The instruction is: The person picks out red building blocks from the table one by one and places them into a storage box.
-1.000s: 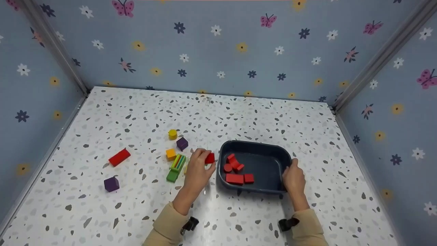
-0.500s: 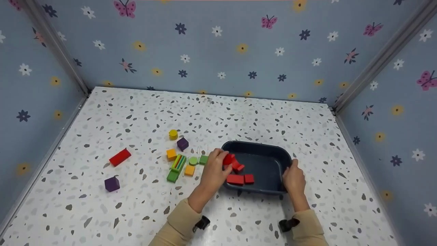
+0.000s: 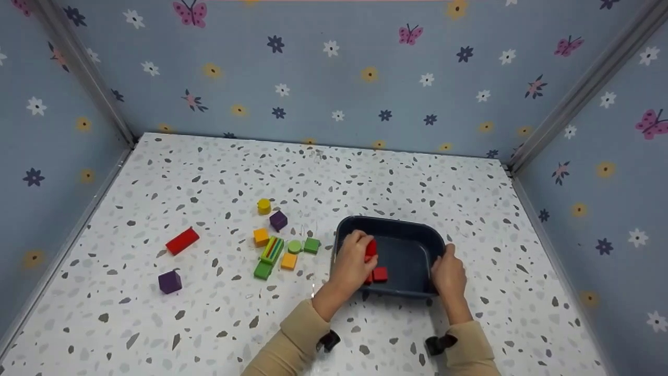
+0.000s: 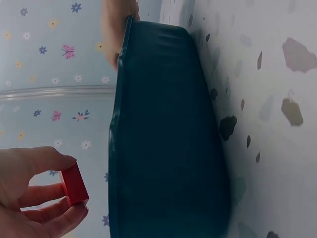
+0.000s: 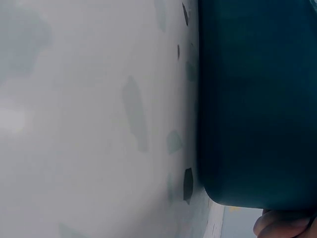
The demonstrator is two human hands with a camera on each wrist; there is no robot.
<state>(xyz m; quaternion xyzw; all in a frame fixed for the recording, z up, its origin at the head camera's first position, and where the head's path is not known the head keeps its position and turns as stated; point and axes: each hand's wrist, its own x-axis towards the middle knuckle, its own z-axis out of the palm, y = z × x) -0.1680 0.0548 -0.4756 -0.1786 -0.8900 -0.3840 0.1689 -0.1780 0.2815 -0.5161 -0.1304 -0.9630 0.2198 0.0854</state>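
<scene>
My left hand (image 3: 350, 263) is over the left part of a dark blue plastic bin (image 3: 411, 256). It pinches a red block (image 4: 74, 184) between thumb and fingertips, held above the rim in the left wrist view. Inside the bin lies a red cube (image 3: 380, 274) beside another red piece; the other red pieces at that end are hidden behind the hand. My right hand (image 3: 450, 274) grips the bin's right edge, its fingertips (image 5: 282, 225) showing at the bin's end in the right wrist view.
Left of the bin is a loose group: a green cube (image 3: 311, 245), a green cylinder (image 3: 295, 246), orange cubes (image 3: 288, 261), a striped block (image 3: 272, 249), a purple cube (image 3: 278, 220) and a yellow cylinder (image 3: 264, 206). Farther left lie a red block (image 3: 182, 241) and purple cube (image 3: 170, 282).
My left hand has carried the red block rightward from beside the bin to above its inside, uncovering the green and orange pieces. The right hand stays on the bin's edge.
</scene>
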